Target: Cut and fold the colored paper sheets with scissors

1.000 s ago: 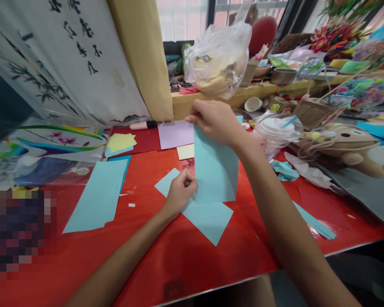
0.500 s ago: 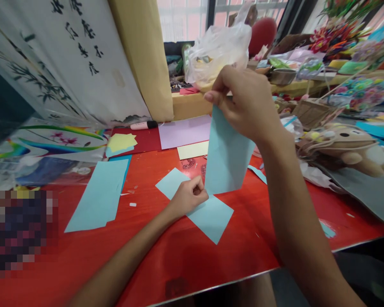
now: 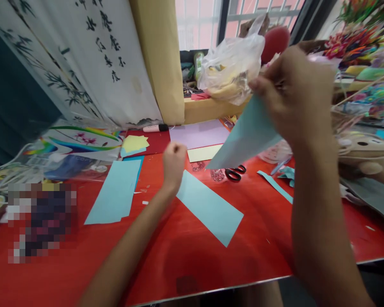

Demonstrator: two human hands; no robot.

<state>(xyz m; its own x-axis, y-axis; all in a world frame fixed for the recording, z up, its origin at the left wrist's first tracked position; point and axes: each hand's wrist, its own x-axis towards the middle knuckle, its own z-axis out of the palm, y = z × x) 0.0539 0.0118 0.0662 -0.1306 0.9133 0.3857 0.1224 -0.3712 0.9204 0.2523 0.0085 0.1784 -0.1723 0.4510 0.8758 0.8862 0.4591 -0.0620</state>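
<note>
My right hand (image 3: 302, 91), raised over the table's right half, pinches the upper end of a light blue sheet of paper (image 3: 249, 134). The sheet hangs tilted, its lower corner pointing left, and is clear of the table. Below it, a light blue paper strip (image 3: 211, 209) lies slantwise on the red tabletop. My left hand (image 3: 174, 166) is curled into a fist beside the far left end of that strip; nothing shows in it. Black-handled scissors (image 3: 235, 173) lie behind the strip, under the hanging sheet.
A stack of light blue paper (image 3: 115, 192) lies at left. Behind are yellow paper pieces (image 3: 135, 144), a marker (image 3: 155, 128) and a lilac sheet (image 3: 200, 133). A thin blue offcut (image 3: 277, 186) lies at right, near a plush toy (image 3: 368, 153). A plastic bag (image 3: 232, 59) sits on the sill.
My right hand has moved right with its sheet, which has swung to a slant and uncovered the scissors. My left hand has lifted off the strip and moved left and away from me.
</note>
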